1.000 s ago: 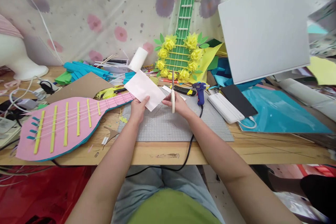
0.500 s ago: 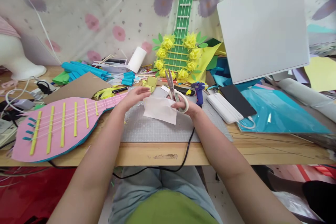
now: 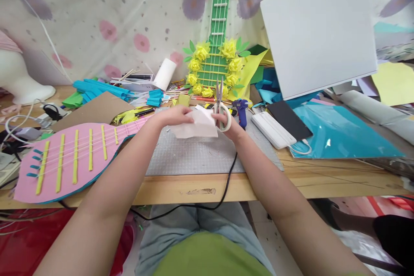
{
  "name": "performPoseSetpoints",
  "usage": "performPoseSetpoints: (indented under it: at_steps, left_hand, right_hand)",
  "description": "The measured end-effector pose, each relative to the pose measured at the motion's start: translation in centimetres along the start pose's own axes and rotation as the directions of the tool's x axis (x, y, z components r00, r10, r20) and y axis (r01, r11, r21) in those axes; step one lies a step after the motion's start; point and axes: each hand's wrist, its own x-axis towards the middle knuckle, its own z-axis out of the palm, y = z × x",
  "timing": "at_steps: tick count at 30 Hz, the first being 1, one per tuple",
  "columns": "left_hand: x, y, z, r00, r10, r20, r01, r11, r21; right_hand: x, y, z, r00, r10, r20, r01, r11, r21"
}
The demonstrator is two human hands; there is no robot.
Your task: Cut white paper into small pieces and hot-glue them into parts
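Observation:
A sheet of white paper [image 3: 197,126] is held above the grey cutting mat [image 3: 190,155]. My left hand [image 3: 176,116] pinches its upper left part between thumb and fingers. In my right hand [image 3: 229,124] are scissors [image 3: 223,114] with cream handles, their blades pointing up and away from me and slightly apart. The right thumb and fingers also meet the paper's right edge. Behind the hands stands a green paper guitar [image 3: 215,58] with yellow paper flowers. To the left lies a pink pear-shaped cardboard instrument [image 3: 69,159] with yellow strips and strings.
A blue glue gun [image 3: 241,112] and a white power bank [image 3: 273,129] lie right of the mat. A teal plastic-wrapped pack [image 3: 346,133] and a leaning white board [image 3: 320,30] stand further right. Brown cardboard [image 3: 93,110] and blue crepe paper [image 3: 100,89] are at the left. A black cable [image 3: 223,196] crosses the front edge.
My left hand has moved right and closed on the paper, which is now lifted and bent. The scissors have turned more upright in my right hand. The view has shifted slightly.

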Motion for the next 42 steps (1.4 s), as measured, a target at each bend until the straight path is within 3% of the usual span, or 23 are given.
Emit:
performPoseSetpoints:
  at_steps: [2, 4, 5, 7, 9, 12, 15, 18, 21, 24, 26, 33, 42]
  left_hand:
    - [-0.8, -0.5, -0.4, 0.997, 0.034, -0.072, -0.036, 0.999, -0.021]
    - [-1.2, -1.7, -0.4, 0.962, 0.109, -0.25, -0.146, 0.98, -0.134]
    - [-1.3, -2.5, -0.2, 0.922, 0.137, -0.361, -0.227, 0.949, -0.219]
    - [-1.2, -4.3, 0.4, 0.781, 0.146, -0.608, -0.423, 0.839, -0.342]
    - [-1.0, -5.8, 1.0, 0.668, 0.064, -0.741, -0.523, 0.749, -0.407]
    - [-0.8, -7.1, 1.6, 0.62, -0.029, -0.784, -0.561, 0.682, -0.469]
    - [-1.0, -7.2, 1.4, 0.622, -0.04, -0.782, -0.585, 0.64, -0.498]
    - [-1.3, -6.8, 0.9, 0.641, -0.066, -0.764, -0.589, 0.596, -0.546]
    - [-1.5, -6.6, 0.6, 0.664, -0.076, -0.744, -0.571, 0.592, -0.569]
    - [-1.6, -6.5, 0.5, 0.681, -0.067, -0.73, -0.555, 0.604, -0.573]
    - [-1.7, -6.3, 0.6, 0.685, -0.102, -0.721, -0.554, 0.571, -0.606]
    - [-2.2, -5.5, 2.0, 0.714, -0.189, -0.674, -0.555, 0.433, -0.71]
    - [-2.4, -5.6, 2.7, 0.721, -0.186, -0.668, -0.557, 0.419, -0.717]
  right_hand:
    - [0.3, 0.3, 0.2, 0.99, -0.031, -0.137, 0.03, 1.0, -0.009]
    - [0.5, 0.5, 0.4, 0.978, -0.002, -0.207, -0.016, 0.996, -0.085]
    - [0.4, 0.5, 0.6, 0.977, 0.024, -0.211, -0.059, 0.986, -0.158]
    - [0.1, 0.6, 0.9, 0.983, 0.073, -0.167, -0.131, 0.92, -0.37]
    - [-0.3, 0.5, 1.1, 0.991, 0.107, -0.081, -0.134, 0.796, -0.591]
    - [-0.7, 0.1, 1.1, 0.988, 0.144, 0.058, -0.049, 0.646, -0.762]
    - [-0.5, -0.7, 0.7, 0.975, 0.181, 0.131, -0.01, 0.622, -0.783]
    - [0.2, -1.8, 0.4, 0.932, 0.301, 0.203, -0.056, 0.672, -0.739]
    - [0.7, -2.9, 0.6, 0.82, 0.457, 0.344, -0.171, 0.77, -0.615]
    - [0.9, -3.8, 0.9, 0.702, 0.554, 0.448, -0.315, 0.805, -0.503]
    - [1.0, -4.1, 1.1, 0.661, 0.563, 0.495, -0.349, 0.816, -0.462]
    - [2.0, -3.8, 1.7, 0.666, 0.536, 0.519, -0.353, 0.839, -0.414]
    - [2.2, -3.6, 1.7, 0.622, 0.558, 0.55, -0.25, 0.807, -0.535]
